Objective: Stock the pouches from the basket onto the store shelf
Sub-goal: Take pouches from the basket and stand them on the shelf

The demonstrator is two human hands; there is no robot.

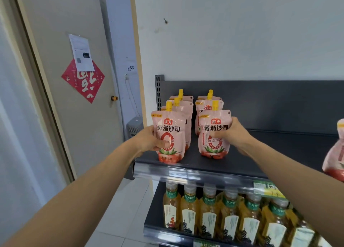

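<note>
Two rows of pink ketchup pouches with yellow spouts stand on the dark grey top shelf (260, 153). My left hand (149, 139) grips the left side of the front pouch of the left row (172, 127), thumb across its face. My right hand (229, 130) holds the front pouch of the right row (214, 146) by its right edge, thumb on the front. Both pouches stand upright near the shelf's front edge. More pouches (181, 102) stand behind them. The basket is out of view.
Another pink pouch (337, 153) stands at the shelf's far right edge of view. Several tea bottles (210, 209) fill the lower shelf. A beige door (74, 116) with a red paper sign is on the left. White wall rises behind the shelf.
</note>
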